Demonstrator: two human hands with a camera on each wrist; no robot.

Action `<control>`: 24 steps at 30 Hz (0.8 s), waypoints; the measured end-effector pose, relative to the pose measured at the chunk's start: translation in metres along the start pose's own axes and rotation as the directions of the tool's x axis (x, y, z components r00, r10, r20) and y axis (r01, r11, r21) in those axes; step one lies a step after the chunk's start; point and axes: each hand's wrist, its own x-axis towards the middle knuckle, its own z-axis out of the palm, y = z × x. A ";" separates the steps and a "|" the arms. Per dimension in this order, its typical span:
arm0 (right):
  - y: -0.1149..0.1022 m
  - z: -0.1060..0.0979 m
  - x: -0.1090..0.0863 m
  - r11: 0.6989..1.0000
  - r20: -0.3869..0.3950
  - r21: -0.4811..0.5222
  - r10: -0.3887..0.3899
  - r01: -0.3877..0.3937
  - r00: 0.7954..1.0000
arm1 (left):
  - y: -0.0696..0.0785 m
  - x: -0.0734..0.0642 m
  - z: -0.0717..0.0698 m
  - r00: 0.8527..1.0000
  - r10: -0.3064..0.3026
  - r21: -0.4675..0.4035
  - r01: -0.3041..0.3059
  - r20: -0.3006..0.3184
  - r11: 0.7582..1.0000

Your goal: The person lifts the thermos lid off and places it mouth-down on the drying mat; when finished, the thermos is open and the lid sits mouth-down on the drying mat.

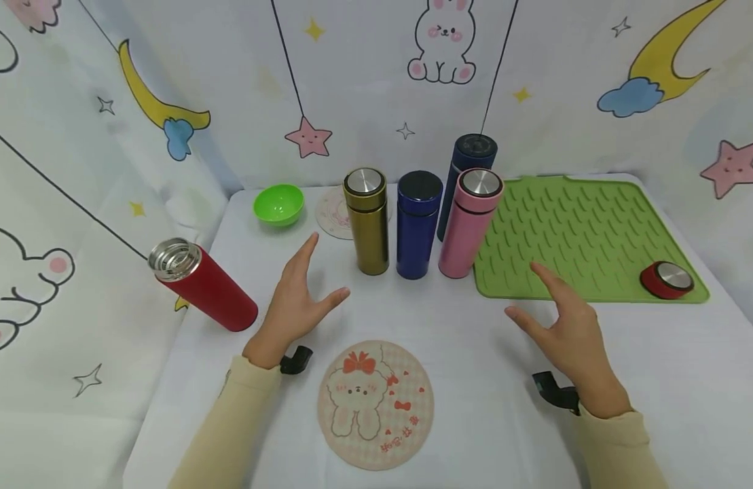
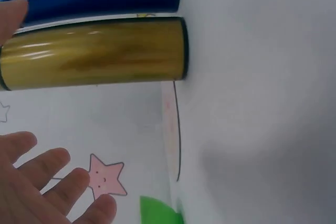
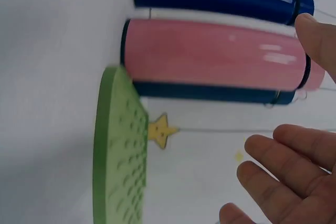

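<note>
Both hands hover over the white table with nothing in them. The left hand (image 1: 295, 303) has its thumb and fingers spread, between the red thermos (image 1: 208, 285), which has no lid on, and the gold thermos (image 1: 369, 224). Spread the same way, the right hand (image 1: 565, 326) is in front of the green drying mat (image 1: 572, 231). A blue thermos (image 1: 417, 227) and a pink thermos (image 1: 470, 224) stand upright beside the gold one, with a dark navy thermos (image 1: 474, 151) partly hidden behind the pink one. The red lid (image 1: 666, 280) lies on the mat's right front corner.
A round rabbit-print coaster (image 1: 376, 407) lies at the table's front middle. Another round coaster (image 1: 333, 214) is partly behind the gold thermos, near a small green bowl (image 1: 279, 205). A printed cloth (image 1: 364, 81) hangs behind and to the left.
</note>
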 end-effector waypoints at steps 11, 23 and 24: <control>-0.026 0.024 -0.005 0.999 0.016 0.038 -0.040 0.040 0.999 | 0.014 0.062 0.029 0.998 0.036 -0.104 -0.031 0.046 0.994; -0.029 0.035 -0.007 0.992 0.056 0.112 -0.057 0.051 0.997 | 0.027 0.079 0.046 0.994 0.089 -0.310 -0.103 -0.060 0.945; -0.029 0.036 -0.007 0.992 0.062 0.114 -0.054 0.046 0.997 | 0.027 0.079 0.047 0.993 0.087 -0.324 -0.106 -0.074 0.940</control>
